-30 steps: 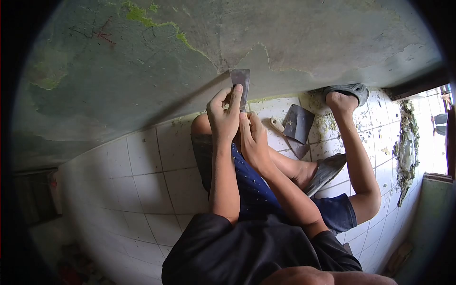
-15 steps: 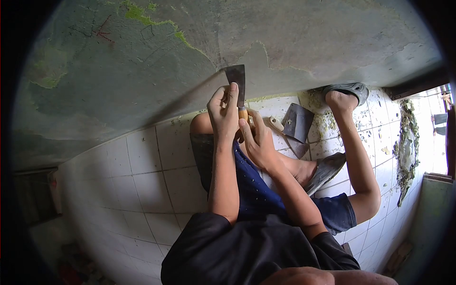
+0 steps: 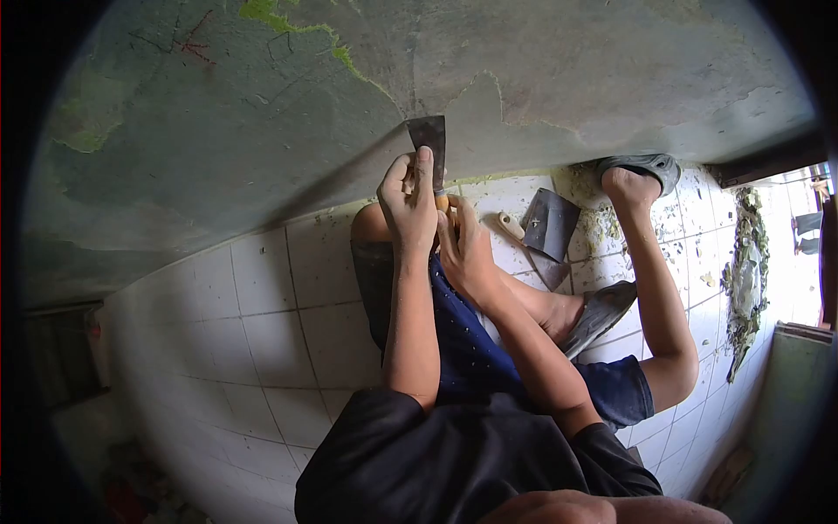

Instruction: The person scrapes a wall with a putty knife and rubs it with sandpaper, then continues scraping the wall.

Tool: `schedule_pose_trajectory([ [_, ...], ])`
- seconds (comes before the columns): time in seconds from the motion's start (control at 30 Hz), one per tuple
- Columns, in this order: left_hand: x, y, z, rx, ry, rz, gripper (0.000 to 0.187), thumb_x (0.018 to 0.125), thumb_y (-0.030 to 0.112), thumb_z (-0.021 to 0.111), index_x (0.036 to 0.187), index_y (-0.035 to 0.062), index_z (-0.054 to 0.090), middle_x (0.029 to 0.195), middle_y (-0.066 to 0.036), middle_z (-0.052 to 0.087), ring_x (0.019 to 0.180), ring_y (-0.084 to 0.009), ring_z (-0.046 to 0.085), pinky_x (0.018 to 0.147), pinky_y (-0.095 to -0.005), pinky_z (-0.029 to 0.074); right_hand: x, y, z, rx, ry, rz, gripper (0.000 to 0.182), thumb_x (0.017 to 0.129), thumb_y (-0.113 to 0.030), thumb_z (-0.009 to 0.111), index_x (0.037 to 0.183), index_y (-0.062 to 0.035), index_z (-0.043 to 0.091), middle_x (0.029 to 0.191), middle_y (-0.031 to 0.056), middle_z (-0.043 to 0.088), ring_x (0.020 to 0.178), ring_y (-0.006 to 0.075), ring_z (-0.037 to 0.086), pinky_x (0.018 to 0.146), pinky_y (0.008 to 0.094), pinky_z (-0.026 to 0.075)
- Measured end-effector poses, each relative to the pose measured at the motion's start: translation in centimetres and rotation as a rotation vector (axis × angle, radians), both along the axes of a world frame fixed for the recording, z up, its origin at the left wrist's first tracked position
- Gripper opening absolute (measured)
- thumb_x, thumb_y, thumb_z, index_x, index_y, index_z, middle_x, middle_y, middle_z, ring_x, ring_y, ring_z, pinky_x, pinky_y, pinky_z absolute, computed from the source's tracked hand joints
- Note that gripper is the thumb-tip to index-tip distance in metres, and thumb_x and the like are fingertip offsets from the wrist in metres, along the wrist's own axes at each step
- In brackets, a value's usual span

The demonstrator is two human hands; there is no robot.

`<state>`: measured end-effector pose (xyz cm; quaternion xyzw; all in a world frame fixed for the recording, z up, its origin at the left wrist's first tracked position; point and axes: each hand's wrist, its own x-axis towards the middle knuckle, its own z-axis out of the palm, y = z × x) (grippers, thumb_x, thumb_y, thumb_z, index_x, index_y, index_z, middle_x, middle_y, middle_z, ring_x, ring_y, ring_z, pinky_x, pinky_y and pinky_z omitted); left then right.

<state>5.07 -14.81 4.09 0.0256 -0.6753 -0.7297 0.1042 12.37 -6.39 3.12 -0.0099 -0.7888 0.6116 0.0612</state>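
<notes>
A scraper [image 3: 428, 133] with a dark, flared metal blade and a short wooden handle is held between both hands, its wide edge at the grey wall [image 3: 288, 148]. My left hand [image 3: 408, 201] is closed on the blade, the thumb lying flat along its face. My right hand [image 3: 465, 253] is closed around the wooden handle, which shows only in part between the fingers. Peeling paint edges, some bright green, run along the wall close to the blade.
White floor tiles [image 3: 262, 271] bear scattered paint flakes. To the right of my hands lie a dark rectangular plate [image 3: 552, 223] and a cream handle [image 3: 511, 225]. My sandaled foot [image 3: 642, 179] rests by the wall, with a line of debris [image 3: 749, 271] farther right.
The scraper and both hands have shifted slightly left against the wall, and the blade's tilt has changed a little. Both hands keep their hold.
</notes>
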Motion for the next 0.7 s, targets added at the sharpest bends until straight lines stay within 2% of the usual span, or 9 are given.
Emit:
schedule_pose_trajectory([
  [0.1,-0.1,-0.4,-0.3,-0.054,0.008,0.006,0.036,0.105,0.031,0.062,0.085,0.0017,0.064,0.073,0.001,0.059,0.067,-0.0049,0.052,0.061,-0.0230,0.041,0.2,-0.6,-0.1,-0.001,0.036,-0.034,0.024,0.104,-0.010,0.054,0.123,0.0047,0.050,0.081,0.0282,0.064,0.072,0.0458,0.065,0.065,0.0481,0.049],
  [0.33,0.0,-0.3,0.1,0.011,0.016,-0.016,0.034,0.105,0.029,0.062,0.086,0.0009,0.065,0.073,0.002,0.060,0.067,-0.0036,0.052,0.060,-0.0223,0.041,0.3,-0.9,-0.3,-0.031,0.007,-0.032,0.024,0.104,-0.009,0.053,0.125,0.0035,0.049,0.081,0.0287,0.063,0.072,0.0458,0.064,0.065,0.0481,0.048],
  [0.4,0.1,0.1,0.3,0.033,0.011,0.021,0.036,0.106,0.021,0.061,0.079,-0.0023,0.059,0.068,0.003,0.052,0.065,-0.0048,0.046,0.059,-0.0240,0.038,0.3,-1.0,-0.6,-0.038,0.009,-0.035,0.024,0.104,-0.009,0.053,0.125,0.0034,0.049,0.080,0.0286,0.063,0.072,0.0454,0.064,0.065,0.0478,0.048],
  [0.6,-0.3,0.0,-0.6,-0.011,0.045,0.037,0.038,0.106,0.021,0.061,0.077,-0.0019,0.056,0.067,0.004,0.044,0.063,-0.0050,0.038,0.056,-0.0256,0.032,-0.1,-1.0,-1.1,-0.056,0.018,-0.020,0.027,0.103,-0.007,0.053,0.127,0.0044,0.048,0.080,0.0279,0.062,0.071,0.0437,0.064,0.065,0.0459,0.048],
  [0.7,-0.5,-0.2,-0.9,-0.077,0.059,0.049,0.038,0.106,0.022,0.062,0.077,-0.0024,0.057,0.066,0.003,0.046,0.063,-0.0050,0.040,0.056,-0.0257,0.034,-0.2,-1.1,-1.3,-0.065,0.014,-0.020,0.029,0.102,-0.006,0.053,0.129,0.0050,0.048,0.081,0.0281,0.062,0.073,0.0440,0.065,0.066,0.0455,0.049],
])
